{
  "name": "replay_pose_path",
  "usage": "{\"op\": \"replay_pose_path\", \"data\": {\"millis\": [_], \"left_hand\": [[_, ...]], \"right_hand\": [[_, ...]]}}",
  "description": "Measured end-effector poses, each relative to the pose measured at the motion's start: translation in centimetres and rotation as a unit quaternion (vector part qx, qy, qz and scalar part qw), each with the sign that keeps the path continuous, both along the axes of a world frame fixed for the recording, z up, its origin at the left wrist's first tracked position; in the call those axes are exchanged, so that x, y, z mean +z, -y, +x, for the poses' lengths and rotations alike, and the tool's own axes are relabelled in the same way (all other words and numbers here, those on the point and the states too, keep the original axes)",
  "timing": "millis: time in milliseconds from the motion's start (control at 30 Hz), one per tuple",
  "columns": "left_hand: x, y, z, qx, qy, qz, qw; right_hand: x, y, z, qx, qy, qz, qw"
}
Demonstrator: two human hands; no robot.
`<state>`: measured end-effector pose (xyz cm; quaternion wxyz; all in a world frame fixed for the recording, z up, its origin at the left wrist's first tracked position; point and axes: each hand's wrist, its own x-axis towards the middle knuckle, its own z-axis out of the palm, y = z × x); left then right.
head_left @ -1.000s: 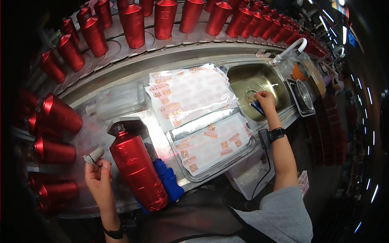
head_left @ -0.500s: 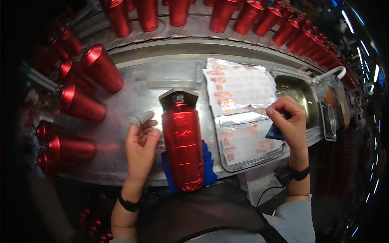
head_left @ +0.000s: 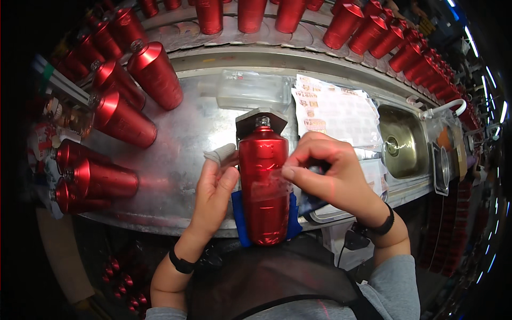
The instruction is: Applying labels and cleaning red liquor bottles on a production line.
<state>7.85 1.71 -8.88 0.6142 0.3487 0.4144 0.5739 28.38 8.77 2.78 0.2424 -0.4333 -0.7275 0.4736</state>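
Red bottle (head_left: 265, 218): between the two hands, neck pointing away from the person, lower body resting on a blue cloth (head_left: 241, 220) that shows along both sides; how steeply it tilts, I cannot tell.
Dark bracket (head_left: 247, 125): angular, just behind the bottle's shoulders and neck.
Film strip (head_left: 266, 188): see-through, lying across the front of the bottle at mid-height, its right end under fingertips.
Right hand (head_left: 333, 170): thumb and forefinger pinched together on the film strip's right end, at the bottle's right side.
Dark blue item (head_left: 311, 204): beneath the right hand; whether the hand holds it, I cannot tell.
Left hand (head_left: 212, 192): loosely spread, thumb apart from the fingers, just left of the bottle; contact with it is unclear.
Finger wrap (head_left: 220, 153): pale, on a finger of the left hand.
Wrists: a dark band (head_left: 183, 262) on the left, another on the right.
Surface (head_left: 178, 184): bare grey metal, reddish glints near the left-hand bottles (head_left: 156, 76).
Clear box (head_left: 256, 90): beyond the bracket.
Printed sheets (head_left: 341, 114): stacked right of the box, partly behind the right hand.
Sink (head_left: 392, 118): right of the sheets, white tap (head_left: 450, 109) at its far corner.
Conveyor (head_left: 234, 40): curving along the back, carrying more red bottles (head_left: 250, 16).
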Motion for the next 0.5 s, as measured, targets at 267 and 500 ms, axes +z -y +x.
{"op": "replay_pose_path", "data": {"millis": [267, 500], "left_hand": [[0.4, 0.3, 0.9, -0.046, -0.073, -0.010, 0.996], [1.3, 0.2, 0.6, -0.038, -0.076, -0.014, 0.996]], "right_hand": [[-2.9, -1.8, -0.9, -0.003, -0.026, 0.005, 1.000], [-3.1, -2.0, -1.5, -0.004, -0.009, 0.024, 1.000]]}}
